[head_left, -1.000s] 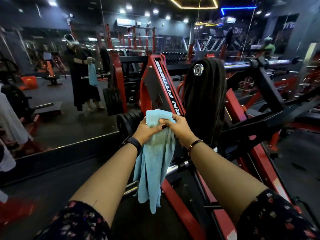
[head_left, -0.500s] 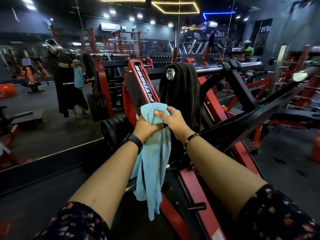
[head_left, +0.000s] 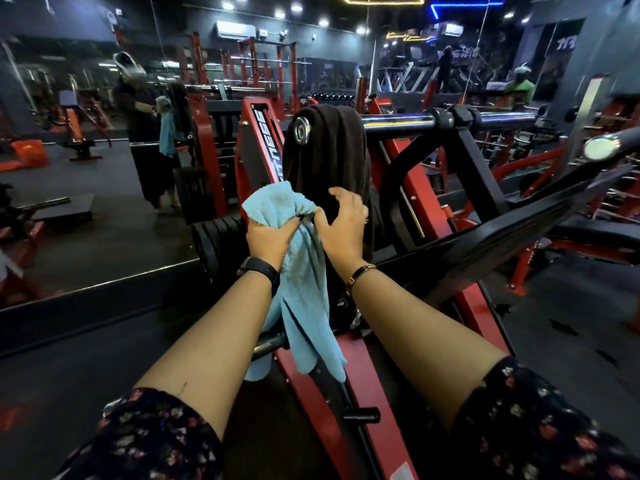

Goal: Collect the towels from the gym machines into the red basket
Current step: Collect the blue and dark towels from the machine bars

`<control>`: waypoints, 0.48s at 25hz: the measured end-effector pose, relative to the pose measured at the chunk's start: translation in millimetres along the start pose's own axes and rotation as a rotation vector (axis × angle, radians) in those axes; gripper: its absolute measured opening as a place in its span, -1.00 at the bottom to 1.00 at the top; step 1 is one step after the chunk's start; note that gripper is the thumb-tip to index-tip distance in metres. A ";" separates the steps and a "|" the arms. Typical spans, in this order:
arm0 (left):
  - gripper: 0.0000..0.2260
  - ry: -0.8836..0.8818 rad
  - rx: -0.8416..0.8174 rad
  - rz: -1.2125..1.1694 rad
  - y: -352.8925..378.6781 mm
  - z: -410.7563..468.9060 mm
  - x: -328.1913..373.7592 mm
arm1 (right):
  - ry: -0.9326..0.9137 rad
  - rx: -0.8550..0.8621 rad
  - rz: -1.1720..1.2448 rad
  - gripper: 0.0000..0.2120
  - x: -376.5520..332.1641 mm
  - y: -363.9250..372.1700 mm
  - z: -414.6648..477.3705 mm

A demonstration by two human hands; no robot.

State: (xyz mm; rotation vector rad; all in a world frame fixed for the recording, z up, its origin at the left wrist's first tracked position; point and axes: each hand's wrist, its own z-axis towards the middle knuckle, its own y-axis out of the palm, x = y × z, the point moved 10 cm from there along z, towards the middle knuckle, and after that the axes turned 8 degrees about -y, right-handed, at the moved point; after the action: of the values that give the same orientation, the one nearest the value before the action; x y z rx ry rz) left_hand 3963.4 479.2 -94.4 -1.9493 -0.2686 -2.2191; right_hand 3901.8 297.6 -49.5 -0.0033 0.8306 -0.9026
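A light blue towel (head_left: 304, 282) hangs from my left hand (head_left: 268, 240), which grips its bunched top. My right hand (head_left: 341, 226) is just to the right of it with fingers spread, touching the lower part of a dark brown towel (head_left: 325, 157). That dark towel is draped over the end of a chrome bar (head_left: 398, 121) on a red and black gym machine (head_left: 258, 150). A red basket (head_left: 29, 152) shows far left, seen in the wall mirror.
A large wall mirror (head_left: 86, 168) on the left reflects me and the gym floor. Black weight plates (head_left: 216, 244) sit at the machine's base. Red frame rails (head_left: 356, 393) run under my arms. More red machines (head_left: 571, 188) crowd the right side.
My right hand has let go of the blue towel and opened against the dark towel. The view has moved closer to the machine.
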 end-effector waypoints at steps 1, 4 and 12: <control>-0.53 -0.003 0.007 0.016 0.2 2.0 -1.4 | 0.010 -0.002 -0.070 -0.53 3.4 1.4 1.7; -0.54 -0.005 -0.004 0.013 3.4 13.8 -8.4 | -0.008 -0.036 -0.253 -0.37 6.7 9.3 8.8; -0.50 -0.019 -0.036 0.047 18.2 42.7 -14.9 | 0.143 0.031 -0.173 -0.02 40.2 22.8 24.3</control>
State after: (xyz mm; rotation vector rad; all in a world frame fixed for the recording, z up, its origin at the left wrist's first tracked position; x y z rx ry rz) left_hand 4010.9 472.4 -103.4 -1.9746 -0.1846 -2.1927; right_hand 3946.7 276.4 -65.8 0.0164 0.9599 -1.0878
